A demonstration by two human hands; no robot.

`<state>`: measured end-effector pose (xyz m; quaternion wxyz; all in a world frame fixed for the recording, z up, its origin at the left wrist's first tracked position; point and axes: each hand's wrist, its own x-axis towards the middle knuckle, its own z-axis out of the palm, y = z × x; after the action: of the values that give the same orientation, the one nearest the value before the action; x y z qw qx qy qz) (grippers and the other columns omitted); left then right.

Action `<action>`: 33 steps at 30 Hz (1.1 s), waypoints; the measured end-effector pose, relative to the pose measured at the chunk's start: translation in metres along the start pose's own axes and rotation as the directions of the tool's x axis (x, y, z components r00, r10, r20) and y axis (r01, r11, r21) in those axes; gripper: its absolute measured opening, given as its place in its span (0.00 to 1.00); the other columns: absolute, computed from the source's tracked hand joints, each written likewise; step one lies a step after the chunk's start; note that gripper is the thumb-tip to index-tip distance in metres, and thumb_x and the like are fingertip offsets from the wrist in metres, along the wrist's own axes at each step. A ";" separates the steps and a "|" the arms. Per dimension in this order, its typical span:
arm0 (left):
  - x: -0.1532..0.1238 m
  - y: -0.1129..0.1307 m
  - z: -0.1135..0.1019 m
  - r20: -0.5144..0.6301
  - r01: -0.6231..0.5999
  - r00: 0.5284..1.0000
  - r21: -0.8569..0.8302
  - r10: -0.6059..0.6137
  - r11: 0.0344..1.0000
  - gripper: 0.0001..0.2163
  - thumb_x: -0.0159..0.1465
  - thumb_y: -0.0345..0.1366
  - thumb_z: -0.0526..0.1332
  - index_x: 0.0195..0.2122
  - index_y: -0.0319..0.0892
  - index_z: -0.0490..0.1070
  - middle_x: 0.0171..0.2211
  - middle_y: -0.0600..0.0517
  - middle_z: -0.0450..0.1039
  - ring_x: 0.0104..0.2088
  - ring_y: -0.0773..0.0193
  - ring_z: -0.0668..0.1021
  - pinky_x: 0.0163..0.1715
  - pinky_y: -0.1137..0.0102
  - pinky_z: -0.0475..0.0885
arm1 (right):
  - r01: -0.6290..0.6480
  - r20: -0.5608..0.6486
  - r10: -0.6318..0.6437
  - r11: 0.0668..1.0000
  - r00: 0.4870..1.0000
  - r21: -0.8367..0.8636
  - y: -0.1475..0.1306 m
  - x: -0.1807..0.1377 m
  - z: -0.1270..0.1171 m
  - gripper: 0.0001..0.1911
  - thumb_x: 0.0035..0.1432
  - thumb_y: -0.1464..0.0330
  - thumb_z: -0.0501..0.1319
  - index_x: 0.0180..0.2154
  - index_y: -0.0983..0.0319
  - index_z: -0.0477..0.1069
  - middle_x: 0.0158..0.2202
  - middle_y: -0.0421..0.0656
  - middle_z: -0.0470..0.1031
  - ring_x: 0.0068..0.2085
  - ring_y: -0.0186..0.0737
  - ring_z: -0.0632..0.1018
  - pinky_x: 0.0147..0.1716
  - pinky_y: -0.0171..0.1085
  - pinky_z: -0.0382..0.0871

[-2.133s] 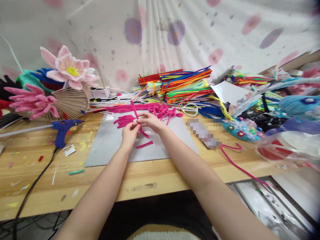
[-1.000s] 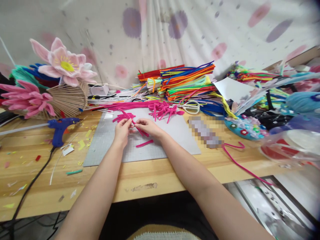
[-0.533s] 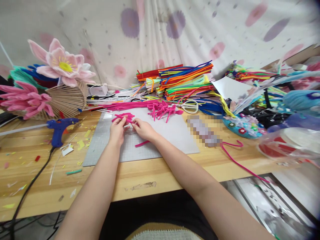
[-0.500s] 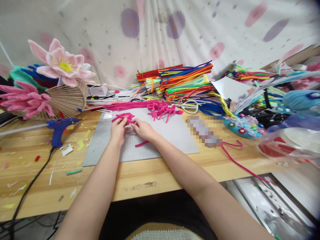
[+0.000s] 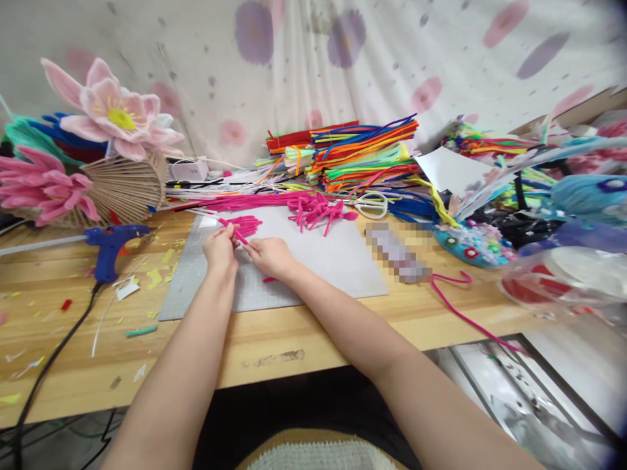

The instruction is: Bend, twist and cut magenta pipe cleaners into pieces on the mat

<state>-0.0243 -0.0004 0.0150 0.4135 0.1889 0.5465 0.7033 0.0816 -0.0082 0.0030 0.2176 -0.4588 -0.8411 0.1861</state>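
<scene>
My left hand (image 5: 220, 249) and my right hand (image 5: 270, 255) meet over the grey cutting mat (image 5: 337, 261), both pinched on one short pink pipe cleaner piece (image 5: 237, 234). Just beyond my fingers lies a small heap of cut pink pieces (image 5: 248, 224). Another pink piece (image 5: 268, 279) peeks out from under my right hand on the mat. A tangle of bent pink pipe cleaners (image 5: 318, 212) rests at the mat's far edge.
A blue glue gun (image 5: 110, 246) with its black cord lies left of the mat. Pipe-cleaner flowers (image 5: 110, 117) stand at far left. Stacked coloured pipe cleaners (image 5: 357, 156) and white scissors (image 5: 369, 205) sit behind. A long pink pipe cleaner (image 5: 460, 313) trails right on the wooden table (image 5: 313, 326).
Both hands have shifted left and a little toward me with the pink piece, which was upright between the fingers earlier and is now laid low near the heap.
</scene>
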 end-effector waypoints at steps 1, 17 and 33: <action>0.000 0.001 0.000 -0.017 0.006 1.000 -0.001 -0.006 1.000 0.06 0.51 0.27 0.62 0.18 0.38 0.67 0.17 0.58 0.66 0.13 0.79 0.60 0.15 0.80 0.59 | 0.002 0.002 -0.002 1.000 1.000 0.008 -0.001 0.000 0.001 0.19 0.62 0.60 0.48 0.31 0.62 0.73 0.32 0.48 0.77 0.35 0.42 0.74 0.33 0.35 0.57; -0.003 -0.001 -0.013 0.435 0.075 0.889 0.166 -0.141 0.983 0.14 0.42 0.39 0.70 0.25 0.36 0.72 0.23 0.51 0.72 0.24 0.70 0.73 0.22 0.76 0.69 | -0.244 0.197 0.147 0.665 0.969 0.706 0.018 0.000 0.011 0.15 0.61 0.62 0.49 0.26 0.63 0.65 0.15 0.36 0.67 0.15 0.27 0.69 0.18 0.27 0.62; -0.010 -0.011 -0.007 0.427 0.104 0.888 0.174 -0.170 0.979 0.12 0.45 0.38 0.68 0.22 0.37 0.67 0.19 0.55 0.68 0.19 0.72 0.71 0.23 0.75 0.67 | -0.151 0.134 0.084 0.748 0.987 0.646 0.035 0.002 0.001 0.21 0.54 0.54 0.54 0.23 0.64 0.70 0.16 0.38 0.68 0.18 0.28 0.68 0.21 0.29 0.60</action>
<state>-0.0194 -0.0118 0.0045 0.5601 0.3333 0.5010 0.5694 0.1045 0.0113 -0.0155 0.3110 -0.3963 -0.7020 0.5034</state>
